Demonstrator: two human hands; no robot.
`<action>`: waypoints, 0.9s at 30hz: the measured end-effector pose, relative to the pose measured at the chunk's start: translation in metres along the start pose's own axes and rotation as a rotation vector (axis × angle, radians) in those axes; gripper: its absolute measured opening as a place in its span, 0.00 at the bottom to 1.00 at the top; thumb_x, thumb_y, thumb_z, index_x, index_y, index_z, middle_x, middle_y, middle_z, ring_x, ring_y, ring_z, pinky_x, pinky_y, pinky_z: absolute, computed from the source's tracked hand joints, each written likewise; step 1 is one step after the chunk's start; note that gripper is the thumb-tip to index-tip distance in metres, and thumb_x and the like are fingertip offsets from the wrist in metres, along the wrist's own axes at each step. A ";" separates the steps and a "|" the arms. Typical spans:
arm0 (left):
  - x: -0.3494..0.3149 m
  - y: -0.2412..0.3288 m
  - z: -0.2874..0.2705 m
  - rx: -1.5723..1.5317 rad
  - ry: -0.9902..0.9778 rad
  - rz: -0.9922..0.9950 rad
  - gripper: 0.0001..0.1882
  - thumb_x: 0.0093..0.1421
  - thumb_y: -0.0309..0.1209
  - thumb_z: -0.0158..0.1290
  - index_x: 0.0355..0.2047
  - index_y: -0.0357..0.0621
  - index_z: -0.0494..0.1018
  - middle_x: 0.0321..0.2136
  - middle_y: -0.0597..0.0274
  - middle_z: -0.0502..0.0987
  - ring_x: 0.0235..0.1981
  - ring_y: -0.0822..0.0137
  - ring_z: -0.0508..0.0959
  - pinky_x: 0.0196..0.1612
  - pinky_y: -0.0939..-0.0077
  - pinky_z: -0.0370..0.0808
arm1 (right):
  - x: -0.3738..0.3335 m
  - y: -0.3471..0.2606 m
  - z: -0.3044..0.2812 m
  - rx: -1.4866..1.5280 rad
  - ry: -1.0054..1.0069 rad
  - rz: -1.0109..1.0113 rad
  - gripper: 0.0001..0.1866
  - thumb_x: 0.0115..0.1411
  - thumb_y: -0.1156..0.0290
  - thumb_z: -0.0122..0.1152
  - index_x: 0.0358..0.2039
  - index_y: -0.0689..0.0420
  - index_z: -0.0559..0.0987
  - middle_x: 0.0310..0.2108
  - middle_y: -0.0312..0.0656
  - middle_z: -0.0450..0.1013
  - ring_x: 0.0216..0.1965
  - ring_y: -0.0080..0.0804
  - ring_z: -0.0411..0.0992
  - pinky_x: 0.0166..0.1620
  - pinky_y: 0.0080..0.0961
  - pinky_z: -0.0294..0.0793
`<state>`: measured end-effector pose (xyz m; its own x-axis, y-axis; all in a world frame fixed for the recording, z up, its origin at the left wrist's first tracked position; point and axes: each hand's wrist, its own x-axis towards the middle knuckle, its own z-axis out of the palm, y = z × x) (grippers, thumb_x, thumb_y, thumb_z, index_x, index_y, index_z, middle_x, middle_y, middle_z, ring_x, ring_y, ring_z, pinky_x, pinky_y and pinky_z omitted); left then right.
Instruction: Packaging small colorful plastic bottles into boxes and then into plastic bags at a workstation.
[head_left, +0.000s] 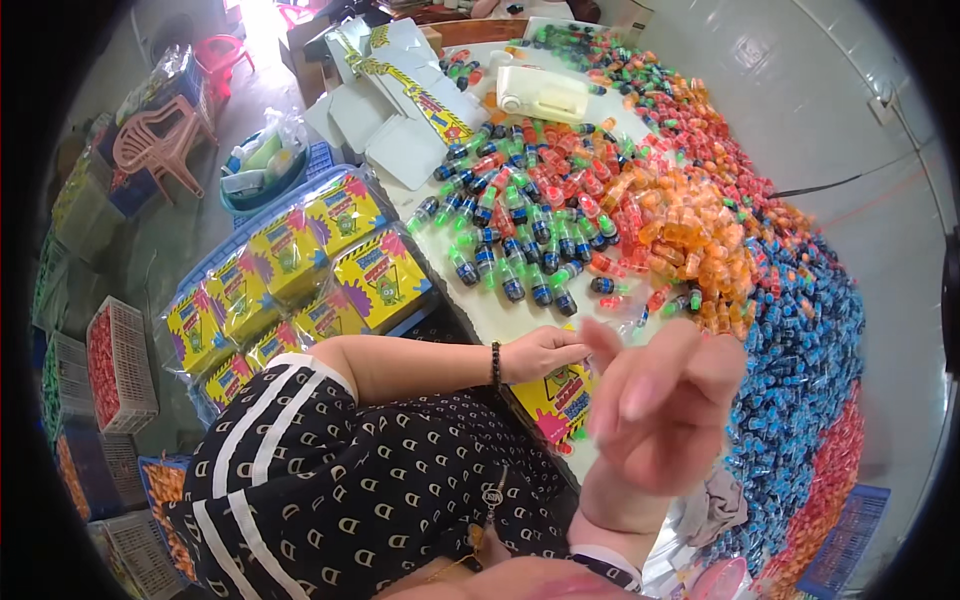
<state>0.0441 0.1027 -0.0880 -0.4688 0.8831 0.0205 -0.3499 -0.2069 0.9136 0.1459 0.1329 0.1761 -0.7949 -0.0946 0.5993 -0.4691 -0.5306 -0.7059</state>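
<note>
My left hand (pixel 540 355), with a dark bead bracelet at its wrist, is closed at the far edge of a yellow printed box (pixel 558 402). The box lies at the table's near edge, and my right hand partly covers it. Raised close to the camera, my right hand (pixel 665 410) is smeared by motion. Its fingers look bent, and I see nothing in them. Beyond my hands lie many small bottles (pixel 512 285) with dark wrappers and green or red tops. Orange bottles (pixel 690 235) are heaped to their right.
A blue crate on the left holds several packed yellow boxes (pixel 385 275). Blue bottles (pixel 790 350) pile along the right, beside a blue basket (pixel 848 540). A whitish plastic jug (pixel 542 94) lies at the back near flattened cartons (pixel 405 150). Filled baskets (pixel 122 365) and chairs (pixel 160 145) stand on the floor.
</note>
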 end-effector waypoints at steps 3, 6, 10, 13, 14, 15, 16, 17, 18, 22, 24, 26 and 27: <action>-0.007 0.023 0.014 0.070 -0.072 0.241 0.16 0.68 0.35 0.44 0.45 0.36 0.74 0.41 0.63 0.77 0.43 0.74 0.74 0.50 0.76 0.70 | 0.001 -0.027 0.047 0.323 0.095 0.026 0.12 0.67 0.65 0.46 0.48 0.54 0.69 0.33 0.39 0.68 0.28 0.30 0.71 0.65 0.51 0.54; -0.020 0.057 0.028 0.189 0.013 0.117 0.15 0.68 0.34 0.43 0.45 0.37 0.74 0.41 0.63 0.78 0.44 0.73 0.74 0.50 0.76 0.70 | -0.006 -0.036 0.067 0.668 0.248 0.063 0.14 0.71 0.68 0.33 0.45 0.50 0.71 0.31 0.34 0.69 0.28 0.22 0.70 0.66 0.50 0.52; -0.023 0.040 0.015 0.288 0.044 0.151 0.17 0.69 0.35 0.42 0.48 0.39 0.74 0.44 0.62 0.77 0.47 0.72 0.72 0.52 0.76 0.68 | -0.001 -0.037 0.054 0.612 0.205 0.070 0.14 0.70 0.65 0.34 0.46 0.50 0.70 0.35 0.33 0.68 0.31 0.21 0.70 0.67 0.49 0.48; -0.016 0.035 0.016 0.273 0.059 0.117 0.16 0.69 0.36 0.43 0.45 0.39 0.75 0.39 0.64 0.77 0.41 0.76 0.72 0.46 0.79 0.69 | 0.000 -0.025 0.055 0.575 0.204 0.070 0.14 0.70 0.64 0.35 0.48 0.49 0.70 0.37 0.32 0.68 0.33 0.20 0.69 0.67 0.48 0.46; -0.013 0.032 0.017 0.288 0.071 0.183 0.15 0.68 0.37 0.44 0.43 0.40 0.76 0.34 0.67 0.78 0.36 0.79 0.71 0.41 0.81 0.70 | -0.010 -0.010 0.070 0.571 0.205 0.070 0.14 0.70 0.63 0.35 0.48 0.49 0.70 0.38 0.32 0.68 0.34 0.20 0.69 0.67 0.48 0.45; -0.015 0.040 0.016 0.275 0.027 0.036 0.15 0.69 0.34 0.42 0.45 0.37 0.75 0.42 0.61 0.76 0.45 0.72 0.73 0.51 0.76 0.68 | -0.004 -0.013 0.061 0.568 0.201 0.066 0.14 0.70 0.63 0.35 0.49 0.49 0.69 0.39 0.31 0.68 0.35 0.20 0.69 0.67 0.48 0.44; -0.017 0.042 0.016 0.266 0.021 0.034 0.15 0.69 0.34 0.42 0.45 0.37 0.75 0.42 0.61 0.76 0.45 0.72 0.73 0.51 0.76 0.68 | 0.002 -0.017 0.052 0.566 0.196 0.062 0.15 0.69 0.62 0.35 0.49 0.49 0.69 0.40 0.31 0.67 0.35 0.19 0.69 0.67 0.48 0.43; -0.016 0.042 0.015 0.252 0.020 0.050 0.15 0.69 0.34 0.42 0.45 0.37 0.75 0.42 0.61 0.76 0.45 0.72 0.73 0.51 0.76 0.68 | -0.003 -0.006 0.058 0.570 0.186 0.066 0.15 0.69 0.61 0.36 0.49 0.49 0.69 0.41 0.31 0.67 0.36 0.19 0.69 0.68 0.47 0.42; -0.015 0.041 0.015 0.239 0.020 0.065 0.15 0.69 0.33 0.42 0.46 0.37 0.75 0.42 0.61 0.76 0.45 0.72 0.73 0.51 0.76 0.68 | -0.006 -0.006 0.062 0.575 0.176 0.069 0.15 0.69 0.61 0.36 0.50 0.49 0.69 0.42 0.31 0.67 0.37 0.19 0.68 0.68 0.47 0.41; -0.017 0.040 0.016 0.219 0.027 0.059 0.15 0.69 0.33 0.42 0.46 0.36 0.74 0.42 0.60 0.76 0.44 0.72 0.73 0.50 0.76 0.68 | -0.013 0.027 0.073 0.600 0.128 0.073 0.16 0.69 0.59 0.37 0.52 0.49 0.68 0.45 0.30 0.67 0.40 0.18 0.68 0.68 0.47 0.37; -0.016 0.041 0.015 0.263 0.031 0.082 0.15 0.69 0.33 0.42 0.46 0.36 0.74 0.42 0.60 0.76 0.44 0.72 0.73 0.50 0.76 0.69 | -0.030 0.044 0.092 0.616 0.102 0.074 0.17 0.69 0.58 0.37 0.52 0.49 0.68 0.47 0.29 0.66 0.42 0.18 0.68 0.68 0.46 0.35; -0.018 0.045 0.015 0.277 0.029 0.086 0.15 0.69 0.34 0.43 0.46 0.35 0.73 0.42 0.60 0.76 0.44 0.72 0.73 0.50 0.76 0.69 | -0.026 0.045 0.083 0.634 0.080 0.070 0.18 0.68 0.56 0.38 0.53 0.49 0.68 0.48 0.29 0.66 0.43 0.17 0.67 0.69 0.46 0.34; -0.018 0.047 0.015 0.295 0.023 0.092 0.16 0.69 0.34 0.44 0.46 0.35 0.73 0.41 0.60 0.76 0.43 0.72 0.73 0.50 0.76 0.69 | -0.023 0.046 0.079 0.643 0.069 0.067 0.19 0.68 0.56 0.38 0.54 0.49 0.67 0.49 0.28 0.66 0.44 0.17 0.67 0.69 0.46 0.33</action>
<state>0.0482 0.0831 -0.0395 -0.5068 0.8559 0.1028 -0.0563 -0.1518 0.9868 0.1731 0.0446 0.1597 -0.8476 -0.1019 0.5207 -0.1105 -0.9259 -0.3611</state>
